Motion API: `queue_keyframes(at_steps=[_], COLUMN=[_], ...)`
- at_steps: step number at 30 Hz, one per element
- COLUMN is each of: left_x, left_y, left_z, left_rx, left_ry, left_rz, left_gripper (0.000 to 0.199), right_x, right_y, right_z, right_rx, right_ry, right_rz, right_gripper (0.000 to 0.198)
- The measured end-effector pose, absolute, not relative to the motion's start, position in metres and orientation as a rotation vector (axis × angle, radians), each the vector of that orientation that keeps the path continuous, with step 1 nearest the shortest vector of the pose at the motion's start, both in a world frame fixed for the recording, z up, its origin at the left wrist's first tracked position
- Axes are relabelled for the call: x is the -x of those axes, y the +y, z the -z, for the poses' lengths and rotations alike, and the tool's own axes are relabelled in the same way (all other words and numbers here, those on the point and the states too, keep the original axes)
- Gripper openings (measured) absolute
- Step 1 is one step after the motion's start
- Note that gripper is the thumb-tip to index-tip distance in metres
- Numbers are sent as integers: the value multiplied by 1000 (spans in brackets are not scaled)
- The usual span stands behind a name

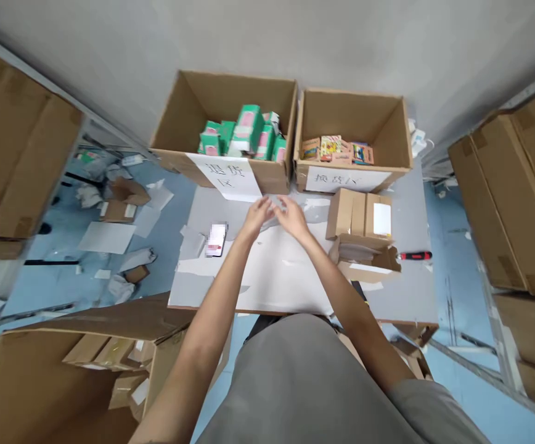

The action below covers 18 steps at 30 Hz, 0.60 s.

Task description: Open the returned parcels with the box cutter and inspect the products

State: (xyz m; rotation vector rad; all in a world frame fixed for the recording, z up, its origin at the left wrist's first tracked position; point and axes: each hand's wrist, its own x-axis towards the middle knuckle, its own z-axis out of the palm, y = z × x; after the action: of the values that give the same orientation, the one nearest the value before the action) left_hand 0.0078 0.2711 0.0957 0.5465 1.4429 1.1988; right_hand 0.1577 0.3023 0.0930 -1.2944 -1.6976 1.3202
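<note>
My left hand (pixel 258 217) and my right hand (pixel 291 217) hover close together over the table (pixel 283 265), fingertips almost meeting. The fingers of both are loosely stretched and slightly bent, with nothing visible in them. Just beyond them stands a carton (pixel 267 176) holding several green and pink boxes (pixel 249 126), a handwritten paper sign (pixel 228 179) on its front. Beside it, another carton (pixel 353 98) contains several small colourful boxes (pixel 332 148) and bears its own sign (pixel 346 180). To the left of my hands lies a phone (pixel 216 239), its screen lit.
On the table's right are a closed cardboard box (pixel 351 214), an opened one (pixel 376 271) and a red-and-black handled tool (pixel 415 255). A large carton (pixel 22 376) with parcels stands at lower left. Papers and packaging (pixel 108 237) litter the left floor; stacked cartons (pixel 512 203) stand right.
</note>
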Motion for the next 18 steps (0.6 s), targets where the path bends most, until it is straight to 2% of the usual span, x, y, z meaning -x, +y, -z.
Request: queue_keyframes(at_steps=[3, 6, 11, 13, 15, 18], left_x=[-72, -121, -162, -174, -187, -208], left_y=[171, 90, 59, 78, 103, 137], left_z=[-41, -10, 15, 23, 30, 37], left_rx=[-450, -418, -436, -478, -541, -622], left_ry=[1501, 1456, 1430, 1435, 1434, 1309], left_rz=[-888, -699, -583, -593, -602, -635], left_gripper=[56, 49, 52, 64, 85, 110], right_x=[-217, -287, -438, -495, -538, -565], right_y=[195, 104, 29, 31, 47, 84], right_z=[-56, -31, -16, -14, -9, 4], right_rx=[1328, 1500, 1871, 2015, 2132, 2092], right_ry=[-1602, -1388, -1062, -953, -840, -770], right_rz=[-1542, -1656, -1494, -1271, -1045, -1117], right_gripper=[45, 34, 37, 36, 38, 59])
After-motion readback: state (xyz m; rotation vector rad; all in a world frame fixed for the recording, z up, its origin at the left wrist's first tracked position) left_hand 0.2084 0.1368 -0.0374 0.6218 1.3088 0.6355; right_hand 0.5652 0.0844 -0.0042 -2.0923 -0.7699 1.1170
